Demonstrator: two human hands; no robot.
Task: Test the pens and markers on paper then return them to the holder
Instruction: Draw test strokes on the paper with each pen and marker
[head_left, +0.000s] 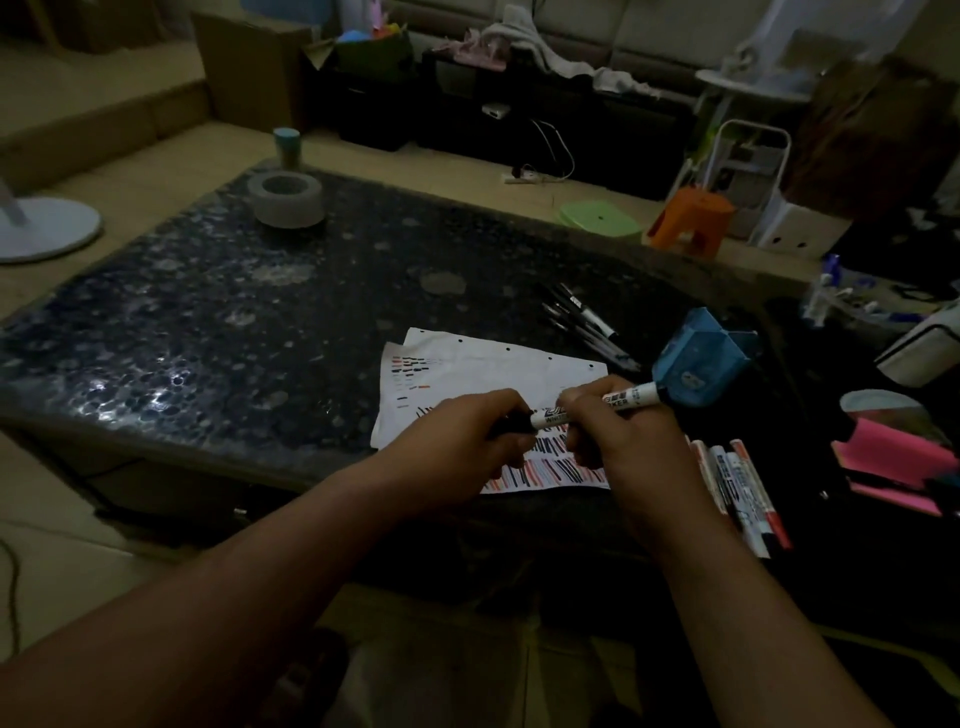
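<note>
Two hands hold one whiteboard marker level above scribbled test paper at lower centre of the frame.

The marker (597, 408) runs left to right, rising slightly rightward. The left hand (467, 441) is closed around its dark left end, the right hand (613, 431) grips its barrel. The blue holder (696, 364) lies tipped just right of the marker's far end, nearer the right hand; the paper (498, 374) rests on the counter (208, 322).

Two bare forearms reach in from bottom edge, no sleeves visible up to frame border. Left hand (470, 441) and right hand (618, 436): no gloves, rings, watch or bands visible. Dim light; nails, finer detail hard to make out.
</note>
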